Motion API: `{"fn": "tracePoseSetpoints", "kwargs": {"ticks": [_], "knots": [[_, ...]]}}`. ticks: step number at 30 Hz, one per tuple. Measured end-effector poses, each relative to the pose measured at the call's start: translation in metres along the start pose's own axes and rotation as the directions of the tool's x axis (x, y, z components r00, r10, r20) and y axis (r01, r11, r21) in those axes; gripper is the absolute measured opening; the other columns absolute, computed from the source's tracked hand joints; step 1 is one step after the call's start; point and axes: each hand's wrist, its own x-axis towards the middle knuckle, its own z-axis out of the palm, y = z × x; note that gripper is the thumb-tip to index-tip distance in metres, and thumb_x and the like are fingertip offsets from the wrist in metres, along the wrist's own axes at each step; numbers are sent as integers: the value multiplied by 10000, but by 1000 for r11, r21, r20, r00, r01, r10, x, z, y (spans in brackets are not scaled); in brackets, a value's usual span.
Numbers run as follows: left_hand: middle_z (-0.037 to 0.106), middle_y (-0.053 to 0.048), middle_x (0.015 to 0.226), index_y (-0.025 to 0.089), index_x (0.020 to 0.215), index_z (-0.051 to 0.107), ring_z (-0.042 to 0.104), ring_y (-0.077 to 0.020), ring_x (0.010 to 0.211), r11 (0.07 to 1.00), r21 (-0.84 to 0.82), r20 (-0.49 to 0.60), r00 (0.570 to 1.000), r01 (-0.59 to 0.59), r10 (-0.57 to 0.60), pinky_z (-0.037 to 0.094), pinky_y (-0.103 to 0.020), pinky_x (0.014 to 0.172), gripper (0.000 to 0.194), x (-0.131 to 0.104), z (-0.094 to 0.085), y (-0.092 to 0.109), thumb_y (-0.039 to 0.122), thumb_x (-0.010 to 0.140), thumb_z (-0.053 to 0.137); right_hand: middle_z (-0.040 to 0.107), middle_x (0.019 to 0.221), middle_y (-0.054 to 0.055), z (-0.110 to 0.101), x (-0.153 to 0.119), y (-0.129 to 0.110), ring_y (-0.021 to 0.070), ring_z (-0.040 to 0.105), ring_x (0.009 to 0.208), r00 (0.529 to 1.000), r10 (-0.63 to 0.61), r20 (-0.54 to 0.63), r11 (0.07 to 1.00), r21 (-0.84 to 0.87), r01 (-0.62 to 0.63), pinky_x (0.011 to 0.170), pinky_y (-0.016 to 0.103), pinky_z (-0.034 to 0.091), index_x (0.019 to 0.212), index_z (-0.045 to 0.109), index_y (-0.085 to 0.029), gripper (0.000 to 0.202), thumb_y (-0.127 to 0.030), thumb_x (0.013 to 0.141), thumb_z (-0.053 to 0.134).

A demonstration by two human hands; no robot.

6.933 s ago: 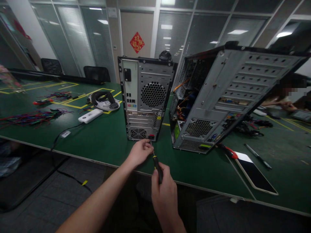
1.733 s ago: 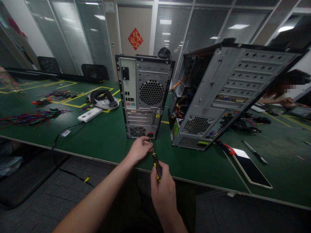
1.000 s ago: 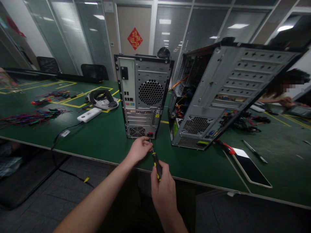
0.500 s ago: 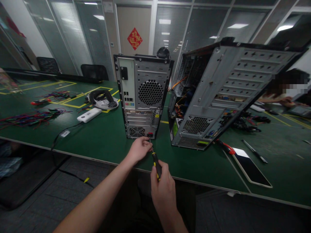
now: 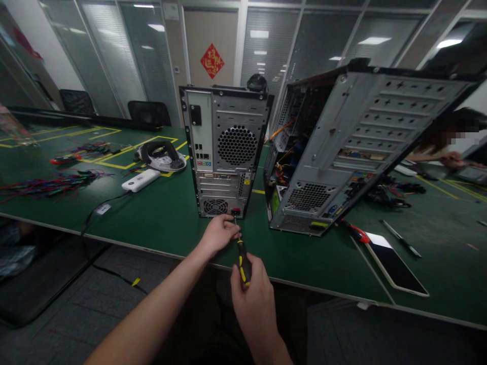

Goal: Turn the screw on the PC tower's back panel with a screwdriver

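Beside closed tower (image 5: 224, 152), open case (image 5: 353, 147) holds wiring (image 5: 283, 170).

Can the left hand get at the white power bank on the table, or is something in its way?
Probably yes. The left hand sits at the shaft of the screwdriver, and only bare green table lies between it and the white power bank. It would have to leave the shaft first.

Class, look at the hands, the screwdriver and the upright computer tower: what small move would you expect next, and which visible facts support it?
Probably another turn of the screwdriver. The right hand grips its black and yellow handle, the left hand pinches the shaft near the tip, and the tip sits at the lower rear edge of the upright tower. Whether a screw is engaged is too small to tell.
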Motion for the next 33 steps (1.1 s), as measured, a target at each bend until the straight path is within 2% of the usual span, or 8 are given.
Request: {"fn": "tracePoseSetpoints", "kwargs": {"ticks": [6, 11, 16, 20, 23, 33], "knots": [[731, -33, 690, 121, 1040, 592, 722, -168, 621, 1000, 9, -7, 1000, -9, 9, 542, -246, 622, 311, 1, -1, -1, 102, 792, 780, 649, 1107, 107, -4, -3, -2, 239, 715, 934, 1000, 5, -10, 1000, -30, -5, 751, 335, 593, 1239, 563, -197, 299, -199, 945, 510], [719, -18, 684, 134, 1018, 577, 712, -164, 604, 999, 37, -41, 999, -35, 36, 538, -252, 624, 320, 1, -2, -3, 112, 784, 794, 699, 1051, 104, -3, -3, 2, 241, 725, 890, 999, -37, -16, 997, -71, 35, 731, 336, 587, 1210, 576, -185, 246, -254, 990, 491], [704, -4, 676, 150, 997, 569, 694, -149, 582, 998, 47, -66, 996, -49, 52, 510, -237, 605, 369, 3, -3, -6, 176, 755, 847, 696, 916, 76, -6, -1, 2, 222, 720, 822, 999, -32, 6, 999, -33, 32, 700, 311, 574, 1100, 616, -189, 200, -288, 1022, 461], [703, -2, 675, 156, 998, 557, 684, -143, 577, 994, 81, -69, 995, -70, 76, 498, -233, 602, 344, 5, -3, -9, 174, 781, 824, 648, 1075, 111, -9, -1, -3, 232, 710, 909, 1000, -10, 3, 1000, -16, 10, 736, 322, 589, 1164, 619, -193, 225, -269, 988, 502], [701, 3, 672, 165, 985, 556, 688, -146, 584, 993, 87, -69, 993, -85, 91, 493, -234, 609, 351, 6, -4, -11, 194, 774, 835, 618, 1106, 110, -10, -2, -4, 224, 709, 874, 1000, -5, -2, 999, -40, 5, 697, 314, 590, 1221, 606, -202, 285, -227, 954, 511], [693, 11, 645, 173, 953, 554, 672, -146, 567, 991, 90, -67, 992, -99, 105, 481, -233, 598, 392, 2, -3, -6, 236, 736, 875, 723, 986, 105, -11, -3, 1, 217, 726, 809, 999, -35, 5, 999, -34, 35, 707, 308, 574, 1181, 635, -172, 284, -313, 1050, 426]]}}
